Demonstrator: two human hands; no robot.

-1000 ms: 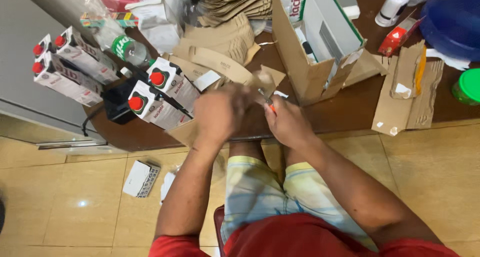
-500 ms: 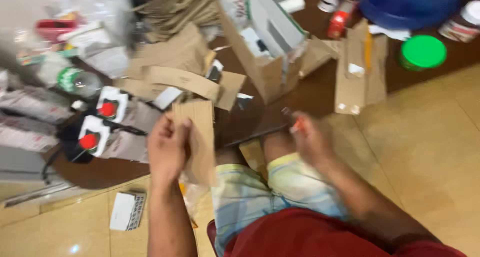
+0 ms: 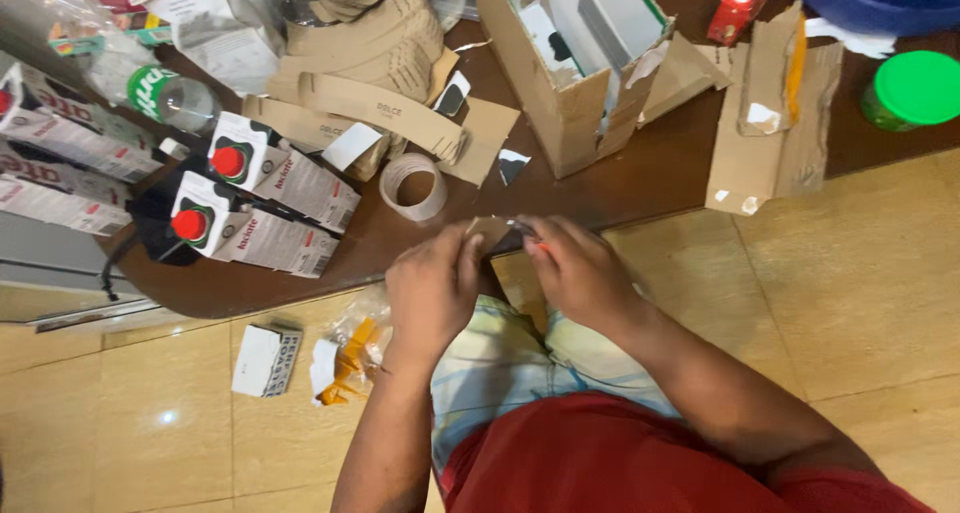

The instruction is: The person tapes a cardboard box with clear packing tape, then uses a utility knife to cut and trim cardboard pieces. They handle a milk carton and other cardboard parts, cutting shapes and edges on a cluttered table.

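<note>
Fingers [image 3: 462, 258] of the left hand [image 3: 432, 291]: curled and pinching a small cardboard piece [image 3: 490, 231] at the near edge of the table [image 3: 620, 193]. Fingers of the right hand [image 3: 572, 268]: closed round a small cutting tool with an orange handle [image 3: 530, 235] (its blade end is hard to make out), set against the same piece.

Step in hand, by judgement: trimming or cutting the cardboard piece, held just off the table edge above the lap.

Next move, by judgement: calls for a steady pinch and a short controlled stroke, the blade kept clear of the left fingertips, which sit very near it.

Placed relative to the cardboard piece:
- tape roll [image 3: 413, 186], just behind and left, flat on the table;
- two milk cartons with red caps [image 3: 262, 205], further left, lying down;
- open cardboard box [image 3: 570, 83], behind and to the right;
- cardboard strips [image 3: 385, 103], behind;
- green lid [image 3: 915, 88], far right.
</note>
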